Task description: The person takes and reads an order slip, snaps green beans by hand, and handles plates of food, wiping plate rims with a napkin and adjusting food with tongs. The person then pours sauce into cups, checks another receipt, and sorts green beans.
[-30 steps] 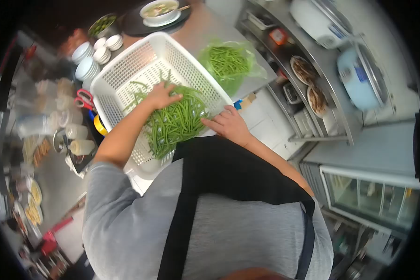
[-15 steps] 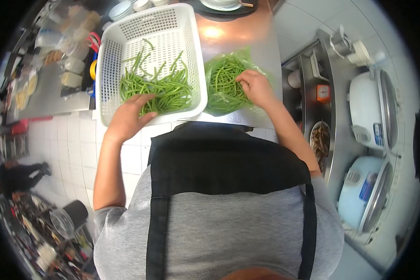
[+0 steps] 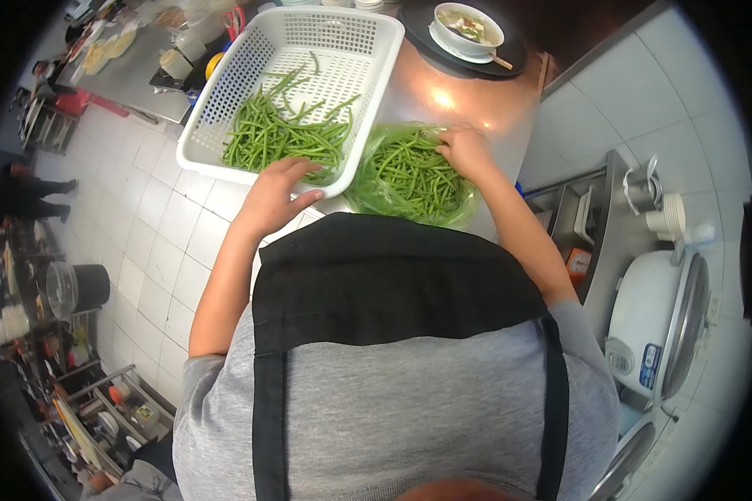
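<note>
A white perforated basket (image 3: 379,71) stands on the metal counter, with long green beans (image 3: 280,129) heaped toward its near side. Over the basket's near right corner lies my left hand (image 3: 282,194), its fingertips at the beans and its thumb spread apart. Right of the basket is a green see-through plastic bag (image 3: 366,199), spread open around more green beans (image 3: 418,175). My right hand (image 3: 466,152) is at the bag's far right edge. Its fingers are curled and seem to pinch the plastic there; the fingertips are partly hidden.
A white bowl of soup (image 3: 468,32) sits on a black round tray (image 3: 510,63) at the counter's far end. Rice cookers (image 3: 647,321) and a metal shelf (image 3: 614,196) are on the right. Another person (image 3: 33,196) stands at the far left.
My view has turned, bringing the soup bowl fully into sight. My right hand has gone from above the bagged beans to the bag's far edge. My left hand has shifted right along the basket's near side.
</note>
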Action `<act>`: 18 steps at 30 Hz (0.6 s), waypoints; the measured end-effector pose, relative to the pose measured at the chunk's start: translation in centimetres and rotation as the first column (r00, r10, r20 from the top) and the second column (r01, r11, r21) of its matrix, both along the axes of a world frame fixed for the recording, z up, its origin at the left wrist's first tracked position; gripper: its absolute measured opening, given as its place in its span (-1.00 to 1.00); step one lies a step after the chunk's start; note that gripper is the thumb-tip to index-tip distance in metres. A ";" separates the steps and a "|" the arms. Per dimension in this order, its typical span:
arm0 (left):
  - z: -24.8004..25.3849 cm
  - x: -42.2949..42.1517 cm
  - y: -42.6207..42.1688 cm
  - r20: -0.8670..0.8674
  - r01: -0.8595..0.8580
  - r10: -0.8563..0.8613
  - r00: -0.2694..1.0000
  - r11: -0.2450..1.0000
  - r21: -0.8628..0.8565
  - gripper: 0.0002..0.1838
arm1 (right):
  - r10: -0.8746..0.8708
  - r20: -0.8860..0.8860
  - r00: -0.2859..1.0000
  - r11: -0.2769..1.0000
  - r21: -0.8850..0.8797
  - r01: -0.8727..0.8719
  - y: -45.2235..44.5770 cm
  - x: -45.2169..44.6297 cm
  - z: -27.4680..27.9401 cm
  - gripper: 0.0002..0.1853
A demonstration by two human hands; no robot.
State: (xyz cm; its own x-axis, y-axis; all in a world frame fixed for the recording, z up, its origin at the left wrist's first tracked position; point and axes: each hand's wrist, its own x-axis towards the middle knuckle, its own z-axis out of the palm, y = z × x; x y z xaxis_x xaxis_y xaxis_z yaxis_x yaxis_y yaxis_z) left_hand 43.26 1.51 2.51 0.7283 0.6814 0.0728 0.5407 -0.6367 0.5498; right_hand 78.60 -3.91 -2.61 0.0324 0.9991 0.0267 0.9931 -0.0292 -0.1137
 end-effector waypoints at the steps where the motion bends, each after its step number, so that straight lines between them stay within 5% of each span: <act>1: 0.0 0.2 -0.1 0.038 0.002 -0.003 0.999 1.000 0.030 -0.56 | 0.008 -0.064 0.998 0.999 0.046 -0.005 -0.4 0.8 0.8 -0.75; 3: 0.5 1.1 -0.1 0.076 -0.016 0.013 0.997 0.999 0.039 -0.56 | 0.033 -0.191 0.981 0.991 0.137 -0.006 -0.9 2.2 2.1 -0.74; 4: 1.0 1.7 0.0 0.091 -0.016 0.012 0.996 0.999 0.042 -0.55 | -0.021 -0.401 0.916 0.992 0.106 0.069 -1.4 2.4 2.3 -0.76; 8: 2.6 6.6 0.6 0.219 0.150 -0.135 0.966 0.987 -0.054 -0.61 | -0.090 -0.921 0.379 0.974 -0.002 0.226 -2.3 2.5 3.0 -0.81; 12: 1.9 11.7 0.1 0.352 0.188 -0.045 0.935 0.905 -0.382 -0.60 | -0.038 -0.993 -0.110 0.968 -0.065 0.244 -2.4 0.8 3.2 -0.83; 15: -0.3 14.1 -0.1 0.366 0.224 -0.076 0.927 0.897 -0.382 -0.56 | -0.028 -0.998 0.063 0.972 -0.013 0.234 -2.0 0.1 2.3 -0.83; 18: -2.1 15.2 -0.7 0.267 0.232 -0.163 0.950 0.939 -0.253 -0.47 | 0.064 -0.829 0.556 0.942 0.234 0.241 -3.0 -1.3 3.2 -0.80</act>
